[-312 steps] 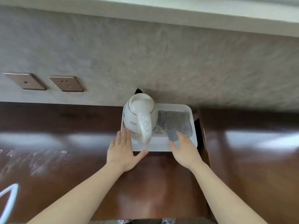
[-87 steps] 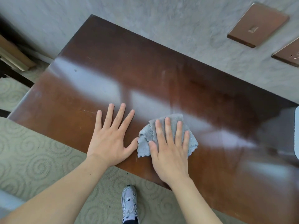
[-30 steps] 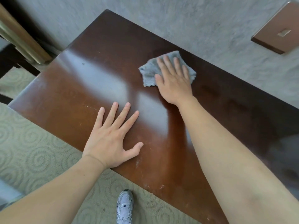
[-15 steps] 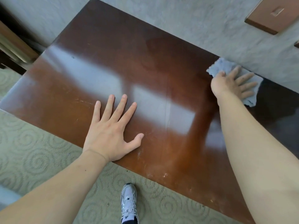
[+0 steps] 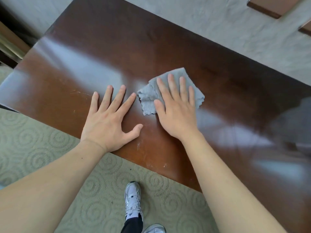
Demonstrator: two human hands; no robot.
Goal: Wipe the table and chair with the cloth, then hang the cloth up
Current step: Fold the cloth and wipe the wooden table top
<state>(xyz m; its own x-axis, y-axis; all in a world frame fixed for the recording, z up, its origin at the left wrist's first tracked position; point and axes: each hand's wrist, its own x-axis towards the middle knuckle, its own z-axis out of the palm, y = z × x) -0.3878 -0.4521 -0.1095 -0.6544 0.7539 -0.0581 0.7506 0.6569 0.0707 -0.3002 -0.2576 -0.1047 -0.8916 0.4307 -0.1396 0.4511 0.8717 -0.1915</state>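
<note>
Cloth: a crumpled grey microfibre cloth [image 5: 170, 93] lies on the glossy dark brown wooden table [image 5: 104, 52], toward its near edge, its free folds sticking out left of and beyond the fingers.
Right hand: the right hand [image 5: 175, 110] lies palm-down on the cloth, fingers straight and slightly apart — pressing, not pinching.
Left hand: the left hand [image 5: 109, 120] lies flat on bare wood just beside the cloth, fingers spread wide, apart from it.
Surroundings: pale green carpet with swirl pattern [image 5: 33, 148] below the table edge; a white and silver sneaker [image 5: 133, 200] on it; brown wall plates [image 5: 272, 5] on the grey textured wall [image 5: 218, 26].
Obstructions: pale smudges [image 5: 139, 147] near the table edge — the rest reflects light.
</note>
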